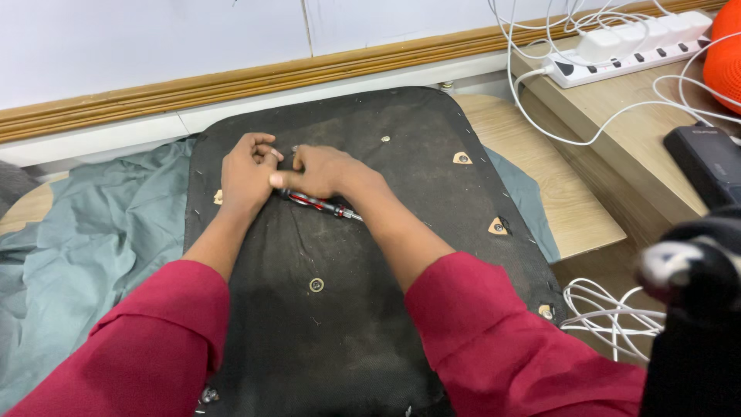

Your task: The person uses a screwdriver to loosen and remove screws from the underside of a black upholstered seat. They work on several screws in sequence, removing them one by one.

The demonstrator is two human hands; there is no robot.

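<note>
A black fabric-covered panel point(370, 255) lies flat with metal inserts and staples showing. My left hand point(245, 176) rests on its upper part with the fingers curled at a small spot near my right hand. My right hand point(320, 171) is closed, its thumb touching my left hand. A red and black screwdriver point(320, 204) lies under my right wrist, its metal tip pointing right; whether the hand grips it is unclear. Both arms wear dark red sleeves.
A grey-green cloth point(77, 247) lies under the panel at the left. A wooden surface point(540, 177) shows at the right. A white power strip point(633, 46) with white cables, a black box point(710, 158) and coiled white cable point(610, 309) sit at the right.
</note>
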